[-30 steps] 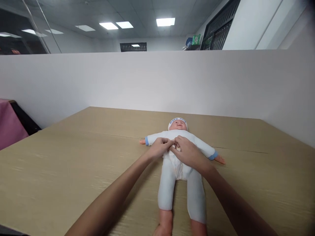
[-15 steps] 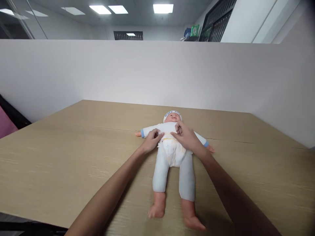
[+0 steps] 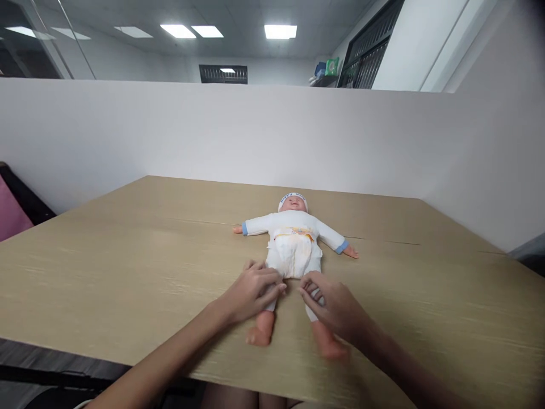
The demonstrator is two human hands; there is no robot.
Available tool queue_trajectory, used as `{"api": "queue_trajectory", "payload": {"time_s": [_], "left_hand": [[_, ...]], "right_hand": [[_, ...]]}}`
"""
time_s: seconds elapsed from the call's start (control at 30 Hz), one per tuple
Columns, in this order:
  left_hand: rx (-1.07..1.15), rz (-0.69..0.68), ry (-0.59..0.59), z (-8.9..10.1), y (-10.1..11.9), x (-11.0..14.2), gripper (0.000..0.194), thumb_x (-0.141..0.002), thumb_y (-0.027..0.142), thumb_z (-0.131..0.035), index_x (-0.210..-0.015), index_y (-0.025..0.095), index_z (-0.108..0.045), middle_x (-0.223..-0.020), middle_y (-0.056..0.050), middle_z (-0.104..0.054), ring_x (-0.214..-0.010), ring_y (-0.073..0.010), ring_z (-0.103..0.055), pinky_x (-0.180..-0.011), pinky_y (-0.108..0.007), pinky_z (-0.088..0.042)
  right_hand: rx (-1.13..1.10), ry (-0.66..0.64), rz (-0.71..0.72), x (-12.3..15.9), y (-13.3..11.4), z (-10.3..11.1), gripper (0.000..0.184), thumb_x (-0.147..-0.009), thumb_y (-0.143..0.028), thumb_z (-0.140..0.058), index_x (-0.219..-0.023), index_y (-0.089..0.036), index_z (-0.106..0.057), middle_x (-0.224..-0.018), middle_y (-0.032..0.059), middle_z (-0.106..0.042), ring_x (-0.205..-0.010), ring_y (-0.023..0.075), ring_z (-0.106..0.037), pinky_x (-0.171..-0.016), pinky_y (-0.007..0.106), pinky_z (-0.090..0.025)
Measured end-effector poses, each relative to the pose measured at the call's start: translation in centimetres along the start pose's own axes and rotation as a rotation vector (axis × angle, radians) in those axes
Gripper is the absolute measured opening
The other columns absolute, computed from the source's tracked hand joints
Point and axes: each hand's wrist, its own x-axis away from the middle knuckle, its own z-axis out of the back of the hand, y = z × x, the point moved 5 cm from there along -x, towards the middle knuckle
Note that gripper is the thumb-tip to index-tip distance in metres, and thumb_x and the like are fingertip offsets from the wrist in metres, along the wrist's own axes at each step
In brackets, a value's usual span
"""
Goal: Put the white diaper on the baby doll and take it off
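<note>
A baby doll (image 3: pixel 293 220) in a white suit with blue cuffs and a white headband lies on its back, feet towards me. A white diaper (image 3: pixel 293 255) with an orange-patterned waistband is around its hips. My left hand (image 3: pixel 255 291) lies over the doll's leg on the left, below the diaper, fingers curled and thumb near the fingertips. Over the other leg, my right hand (image 3: pixel 330 298) is curled too, with white cloth showing between thumb and fingers. What either hand grips, if anything, cannot be made out. The doll's feet are slightly blurred.
The doll rests on a wide tan table (image 3: pixel 149 261) whose front edge is near my lap. Behind it stands a white partition wall (image 3: pixel 238 136). A pink and black object (image 3: pixel 15 210) is at the far left.
Both hands have moved from the diaper's waistband down to the doll's legs, uncovering the waistband. The view has shifted, so the table's front edge and my lap now show.
</note>
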Motion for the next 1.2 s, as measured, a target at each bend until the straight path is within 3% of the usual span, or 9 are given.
{"api": "queue_trajectory", "payload": {"time_s": [0.1,0.17,0.27,0.37,0.53,0.7,0.8,1.0,1.2], "left_hand": [[0.009,0.127,0.09,-0.5,-1.7,-0.5,0.026,-0.11,0.046,-0.055,-0.107,0.025,-0.07,-0.099,-0.001,-0.077,-0.098,-0.0231,-0.063,-0.097,-0.041,-0.035],[0.016,0.204,0.135,-0.8,-2.6,-1.6,0.03,-0.106,0.053,-0.061,-0.108,0.023,-0.066,-0.089,0.0,-0.075,-0.086,-0.0216,-0.064,-0.095,-0.04,-0.038],[-0.014,0.264,0.147,-1.2,-3.3,-3.5,0.037,-0.1,0.06,-0.066,-0.095,0.023,-0.061,-0.069,0.004,-0.065,-0.067,-0.0195,-0.056,-0.089,-0.038,-0.041],[-0.084,0.232,0.141,-1.5,-3.3,-4.3,0.039,-0.098,0.058,-0.069,-0.082,0.024,-0.058,-0.065,0.003,-0.061,-0.07,-0.0213,-0.055,-0.084,-0.037,-0.04],[-0.095,0.112,0.168,-1.2,-3.0,-3.9,0.034,-0.101,0.045,-0.068,-0.077,0.022,-0.061,-0.076,0.002,-0.067,-0.079,-0.0188,-0.058,-0.091,-0.039,-0.038],[-0.059,0.048,0.236,-0.8,-2.7,-3.6,0.017,-0.101,0.039,-0.069,-0.094,0.024,-0.07,-0.115,-0.006,-0.073,-0.104,-0.0257,-0.059,-0.095,-0.041,-0.042],[0.027,0.028,0.287,-0.7,-2.7,-3.3,0.014,-0.102,0.035,-0.068,-0.094,0.024,-0.069,-0.122,-0.007,-0.073,-0.108,-0.0263,-0.056,-0.099,-0.042,-0.045],[0.088,0.034,0.319,-0.8,-2.7,-3.0,0.013,-0.1,0.031,-0.069,-0.09,0.023,-0.066,-0.122,-0.004,-0.075,-0.108,-0.0257,-0.054,-0.101,-0.041,-0.045],[0.133,0.073,0.284,-1.0,-2.7,-3.6,0.02,-0.096,0.03,-0.069,-0.081,0.023,-0.058,-0.097,-0.002,-0.073,-0.1,-0.0246,-0.054,-0.098,-0.041,-0.042]], "right_hand": [[0.077,0.07,-0.053,-0.8,2.3,0.5,0.013,-0.103,-0.033,-0.058,-0.1,-0.023,-0.065,-0.084,0.0014,-0.075,-0.075,0.0186,-0.07,-0.069,0.029,-0.046],[0.096,0.074,-0.075,-1.7,2.8,0.6,0.013,-0.102,-0.035,-0.061,-0.099,-0.023,-0.066,-0.077,-0.0009,-0.073,-0.067,0.0175,-0.068,-0.064,0.028,-0.04],[0.179,0.108,-0.055,-2.5,2.5,0.0,0.019,-0.102,-0.036,-0.062,-0.088,-0.022,-0.061,-0.073,-0.0017,-0.069,-0.064,0.0164,-0.063,-0.061,0.028,-0.031],[0.314,0.188,-0.008,-2.5,2.0,-0.9,0.021,-0.104,-0.03,-0.059,-0.084,-0.022,-0.059,-0.078,0.0006,-0.068,-0.067,0.0168,-0.061,-0.062,0.03,-0.028],[0.381,0.243,0.043,-1.9,1.8,-1.8,0.017,-0.105,-0.027,-0.054,-0.09,-0.023,-0.06,-0.09,0.0025,-0.068,-0.075,0.0191,-0.065,-0.064,0.031,-0.034],[0.3,0.251,0.032,-1.4,1.7,-1.9,0.014,-0.107,-0.03,-0.053,-0.103,-0.025,-0.065,-0.11,0.006,-0.071,-0.094,0.0244,-0.072,-0.074,0.034,-0.048],[0.276,0.254,0.04,-1.0,1.4,-2.0,0.013,-0.105,-0.03,-0.056,-0.111,-0.025,-0.067,-0.119,0.0079,-0.071,-0.103,0.027,-0.072,-0.081,0.036,-0.053],[0.252,0.231,0.024,-0.7,1.3,-2.1,0.02,-0.104,-0.03,-0.058,-0.121,-0.024,-0.066,-0.137,0.0099,-0.068,-0.119,0.0321,-0.069,-0.092,0.043,-0.056],[0.132,0.218,0.013,-1.0,0.9,-1.8,0.017,-0.101,-0.025,-0.06,-0.114,-0.023,-0.069,-0.124,0.0097,-0.074,-0.109,0.0297,-0.069,-0.094,0.043,-0.054]]}}
